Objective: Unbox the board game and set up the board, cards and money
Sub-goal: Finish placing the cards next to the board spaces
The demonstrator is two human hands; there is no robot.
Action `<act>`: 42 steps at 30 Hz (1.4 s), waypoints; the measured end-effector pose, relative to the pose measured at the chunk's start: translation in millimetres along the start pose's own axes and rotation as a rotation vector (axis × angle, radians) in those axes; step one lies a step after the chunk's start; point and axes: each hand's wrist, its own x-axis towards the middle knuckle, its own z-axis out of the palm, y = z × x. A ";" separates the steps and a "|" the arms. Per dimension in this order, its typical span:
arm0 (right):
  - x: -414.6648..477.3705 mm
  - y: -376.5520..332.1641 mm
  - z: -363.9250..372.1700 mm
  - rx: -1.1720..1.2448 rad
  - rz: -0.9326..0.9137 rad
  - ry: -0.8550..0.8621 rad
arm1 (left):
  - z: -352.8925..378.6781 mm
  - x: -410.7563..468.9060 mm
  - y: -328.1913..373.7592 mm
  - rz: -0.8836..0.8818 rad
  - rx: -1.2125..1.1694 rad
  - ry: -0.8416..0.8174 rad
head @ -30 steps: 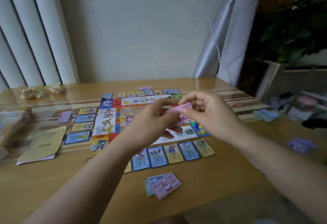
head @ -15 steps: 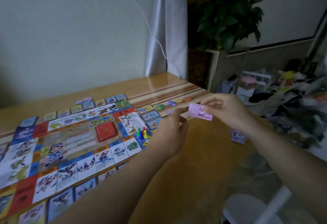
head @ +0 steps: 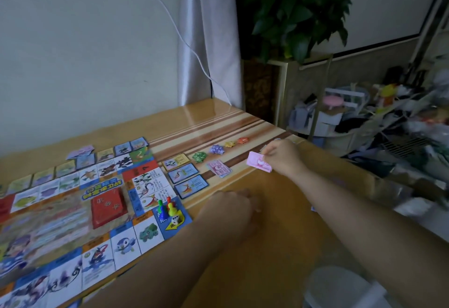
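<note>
Well forward, right hand [head: 283, 157], grip tight on pink banknote [head: 258, 162]; left hand [head: 228, 210] low, grip unclear.

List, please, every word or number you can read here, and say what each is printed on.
"由", seemingly, on the yellow arrow at a corner of the board.
Board title: upside down and blurred, unreadable.
Red deck: characters unclear.
Cards beside the board: print too small.
Pink note in the right hand: too blurred.
</note>
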 end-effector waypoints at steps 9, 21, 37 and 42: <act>1.2 1.3 4.1 -0.496 -0.102 0.009 | -0.6 -0.1 -0.1 0.024 -0.001 0.019; -14.8 -2.3 -88.2 -0.555 0.010 -0.319 | 1.9 0.1 2.5 -0.001 0.013 0.020; -38.7 23.2 -99.4 -0.700 0.223 -0.741 | 0.1 -5.6 13.3 -0.065 0.034 0.013; -40.0 24.7 -97.9 -0.649 0.139 -0.717 | -0.1 -4.8 13.5 -0.062 0.045 0.009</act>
